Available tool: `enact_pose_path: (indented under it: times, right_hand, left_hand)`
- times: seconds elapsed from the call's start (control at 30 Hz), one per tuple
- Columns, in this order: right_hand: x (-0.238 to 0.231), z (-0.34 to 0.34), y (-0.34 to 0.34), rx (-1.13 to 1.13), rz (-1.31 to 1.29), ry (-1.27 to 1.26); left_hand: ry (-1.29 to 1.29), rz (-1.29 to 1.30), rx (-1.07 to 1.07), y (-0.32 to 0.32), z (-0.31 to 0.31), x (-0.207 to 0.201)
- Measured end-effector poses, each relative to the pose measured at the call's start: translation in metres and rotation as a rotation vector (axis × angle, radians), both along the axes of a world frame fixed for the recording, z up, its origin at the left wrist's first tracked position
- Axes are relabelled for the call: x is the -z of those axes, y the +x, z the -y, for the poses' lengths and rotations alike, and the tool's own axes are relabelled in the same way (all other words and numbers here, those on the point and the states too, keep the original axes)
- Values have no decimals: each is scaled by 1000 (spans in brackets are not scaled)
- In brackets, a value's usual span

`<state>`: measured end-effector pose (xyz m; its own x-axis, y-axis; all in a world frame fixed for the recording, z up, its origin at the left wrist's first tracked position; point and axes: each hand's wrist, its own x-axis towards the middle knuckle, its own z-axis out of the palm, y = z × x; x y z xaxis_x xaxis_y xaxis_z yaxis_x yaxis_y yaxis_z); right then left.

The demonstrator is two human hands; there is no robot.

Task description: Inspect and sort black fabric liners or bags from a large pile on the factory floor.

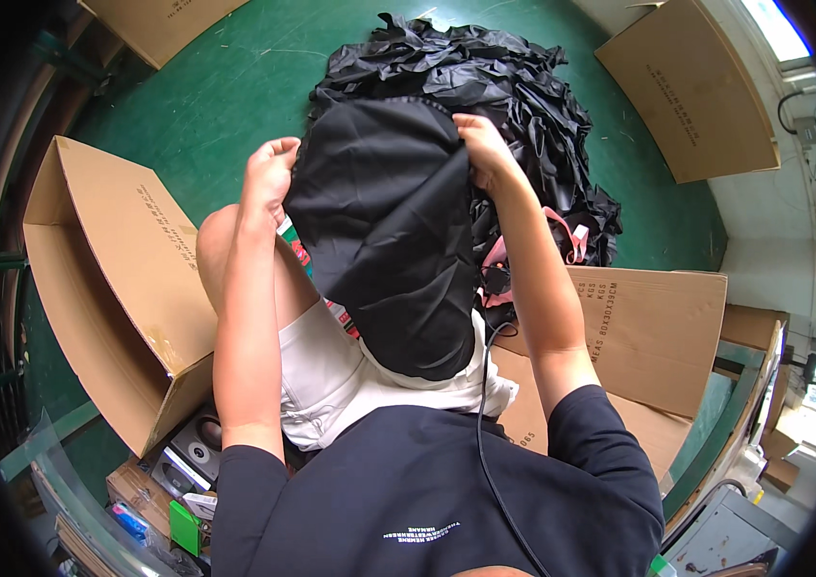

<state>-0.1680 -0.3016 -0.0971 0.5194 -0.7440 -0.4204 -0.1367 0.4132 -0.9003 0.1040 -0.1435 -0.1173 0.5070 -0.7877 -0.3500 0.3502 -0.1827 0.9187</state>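
Observation:
A black fabric piece (pixel 384 212) with a gathered upper edge is stretched between my hands, its lower end draping onto my lap. My left hand (pixel 271 173) pinches its left edge, fingers closed. At the upper right corner my right hand (pixel 485 149) grips the cloth between thumb and fingers. Right behind it, a large heap of crumpled black fabric (pixel 523 87) lies on the green floor. Pink straps (pixel 571 236) show beside my right forearm, partly hidden by it.
An open cardboard box (pixel 129 250) stands at my left, another cardboard box (pixel 639 327) at my right. More cartons stand at the far right (pixel 692 91) and far left (pixel 163 24). A black cable (pixel 485 423) runs down over my shirt. Boxed items (pixel 187 452) sit at lower left.

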Motion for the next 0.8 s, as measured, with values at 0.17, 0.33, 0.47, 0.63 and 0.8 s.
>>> enact_pose_path:
  times: [0.17,0.33,0.47,0.63,0.8]
  right_hand:
    - [30,-16,-8,-42,86,160]
    - [36,-27,-20,184,133,84]
    - [8,-44,-24,394,-37,-194]
    - [-16,-67,-34,495,-109,-671]
    - [-57,-99,-26,102,-331,-699]
  left_hand:
    - [156,-29,43,-9,-10,6]
    - [93,-6,24,-24,-22,-4]
    - [68,211,-12,-16,-22,6]
    - [134,322,106,-19,-14,-21]
    - [-35,470,121,-30,-4,-35]
